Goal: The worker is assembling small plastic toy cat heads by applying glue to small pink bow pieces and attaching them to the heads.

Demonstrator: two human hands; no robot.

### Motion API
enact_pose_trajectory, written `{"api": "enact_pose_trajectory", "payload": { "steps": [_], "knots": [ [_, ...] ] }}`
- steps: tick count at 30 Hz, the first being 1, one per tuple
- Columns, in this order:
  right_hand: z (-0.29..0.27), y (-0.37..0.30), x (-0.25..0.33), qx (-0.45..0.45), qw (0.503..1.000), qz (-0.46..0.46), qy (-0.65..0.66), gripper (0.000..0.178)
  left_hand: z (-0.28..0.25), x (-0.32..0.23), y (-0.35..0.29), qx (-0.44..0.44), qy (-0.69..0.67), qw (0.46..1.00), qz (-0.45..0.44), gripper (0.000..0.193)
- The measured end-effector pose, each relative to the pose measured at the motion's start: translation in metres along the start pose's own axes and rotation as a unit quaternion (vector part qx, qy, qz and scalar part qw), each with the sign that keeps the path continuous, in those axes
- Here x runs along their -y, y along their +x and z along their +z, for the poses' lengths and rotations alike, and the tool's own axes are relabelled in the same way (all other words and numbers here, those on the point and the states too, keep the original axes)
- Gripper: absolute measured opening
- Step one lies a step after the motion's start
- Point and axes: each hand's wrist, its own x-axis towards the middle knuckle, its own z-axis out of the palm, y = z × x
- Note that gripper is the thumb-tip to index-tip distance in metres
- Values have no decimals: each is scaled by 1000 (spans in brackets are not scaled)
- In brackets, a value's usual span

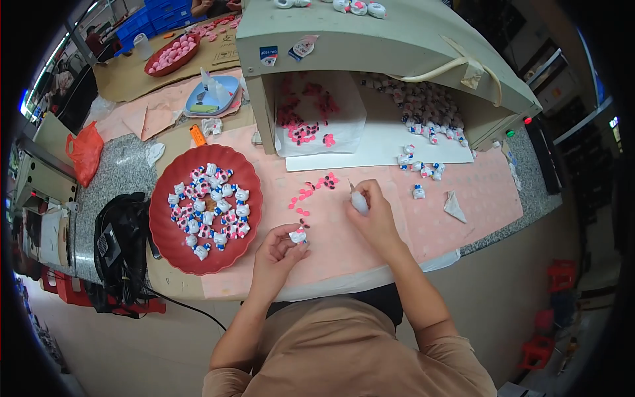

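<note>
My left hand (278, 253) pinches a small white cat-like figurine (298, 236) with blue and pink touches, just above the pink cloth (337, 251). In my right hand (376, 216) is a small white squeeze bottle (359, 202), its thin nozzle tipped up and away from the figurine. Between and beyond my hands, a loose trail of pink and dark-spotted discs (305, 194) lies on the cloth. At my left stands a scalloped red bowl (162, 228) with many white, blue and pink figurines (206, 205) in it.
A grey-green hooded box (397, 49) stands ahead, holding pink pieces on a white sheet (344, 126) and a heap of white figurines (423, 106). Several figurines sit before it at right. A blue tray (228, 83), orange utility knife (198, 135) and black bag (122, 245) lie leftward.
</note>
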Motion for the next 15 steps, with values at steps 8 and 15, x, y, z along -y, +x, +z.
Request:
{"api": "enact_pose_trajectory", "payload": {
  "steps": [8,15],
  "knots": [
    [20,32,-18,30,968,-168,-183,18,4,7,-12,-5,-3,1000,20,44],
    [-11,-19,4,120,976,39,177,10,12,-5,-7,21,17,1000,-6,47]
  ]
}}
